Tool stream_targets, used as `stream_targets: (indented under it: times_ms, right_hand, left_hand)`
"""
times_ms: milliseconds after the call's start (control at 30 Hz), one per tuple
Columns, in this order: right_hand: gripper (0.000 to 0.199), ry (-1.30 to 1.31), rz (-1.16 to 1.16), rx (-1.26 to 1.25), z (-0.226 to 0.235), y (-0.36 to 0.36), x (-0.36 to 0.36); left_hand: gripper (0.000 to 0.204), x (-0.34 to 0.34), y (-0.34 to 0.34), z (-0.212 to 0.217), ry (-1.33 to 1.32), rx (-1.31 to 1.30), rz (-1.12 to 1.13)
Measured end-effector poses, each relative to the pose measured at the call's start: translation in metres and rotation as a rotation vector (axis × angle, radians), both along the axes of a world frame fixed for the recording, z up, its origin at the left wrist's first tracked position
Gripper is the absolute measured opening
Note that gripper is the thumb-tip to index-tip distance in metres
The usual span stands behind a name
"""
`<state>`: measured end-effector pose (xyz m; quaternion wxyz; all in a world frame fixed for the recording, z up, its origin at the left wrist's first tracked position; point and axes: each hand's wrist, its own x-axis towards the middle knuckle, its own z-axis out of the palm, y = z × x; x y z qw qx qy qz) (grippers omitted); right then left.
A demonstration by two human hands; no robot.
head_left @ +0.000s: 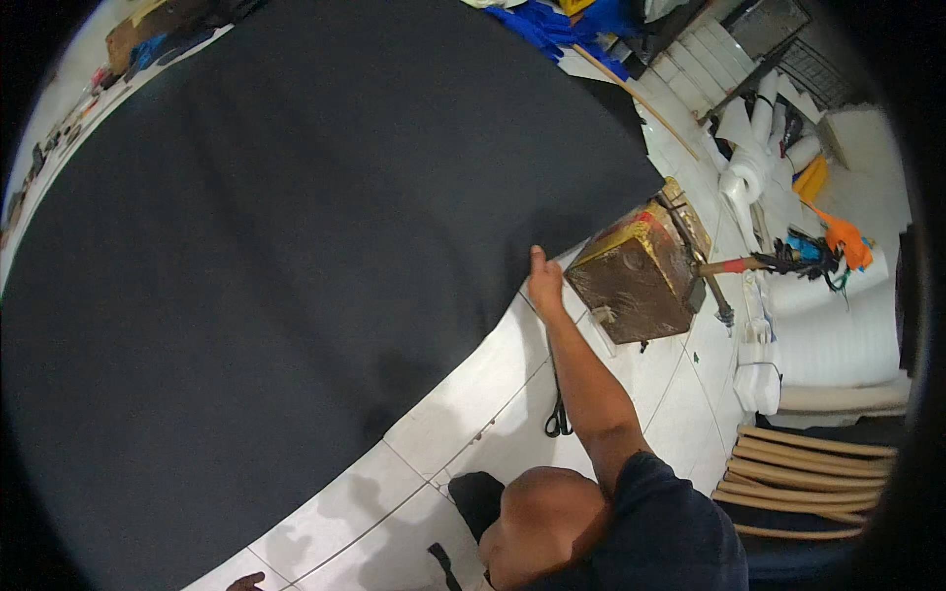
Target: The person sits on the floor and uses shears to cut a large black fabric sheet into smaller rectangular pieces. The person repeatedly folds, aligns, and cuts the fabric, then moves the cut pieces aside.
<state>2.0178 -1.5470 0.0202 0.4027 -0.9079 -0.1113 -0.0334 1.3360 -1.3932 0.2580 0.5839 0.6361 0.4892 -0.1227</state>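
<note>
The dark grey sheet [276, 246] covers the left and centre of the white tiled floor [414, 433]; all positions below refer to it. Left hand [246, 583]: located just beside the sheet's near edge, largely cut off by the lower border. Only part of the fingers shows; whether they are apart or together cannot be determined. Bare knee [547, 507]: off the near edge, on the person's side. Black-handled scissors [559, 422]: on the floor, beyond the near edge, partly under the right forearm. Right hand [545, 283]: at the sheet's right-hand edge, one digit extended along it. The sheet lies directly beside these fingers; whether they are clamped on its edge cannot be determined. Brown tape-wrapped box [631, 291]: at the sheet's right corner, just right of the right hand. White foam rolls [838, 330] and tan tubes [803, 473]: well apart from the sheet, to its right.
</note>
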Motion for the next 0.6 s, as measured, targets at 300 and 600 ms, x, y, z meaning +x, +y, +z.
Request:
stream_targets:
  times_ms: [300, 600]
  right_hand:
    - [0.074, 0.118, 0.352, -0.29, 0.017, 0.062, -0.089]
    - [0.06, 0.02, 0.004, 0.156, -0.007, 0.031, -0.044]
  left_hand:
    - [0.032, 0.014, -0.002, -0.015, -0.162, 0.012, 0.015]
    - [0.046, 0.007, -0.022, -0.049, 0.318, 0.125, -0.223]
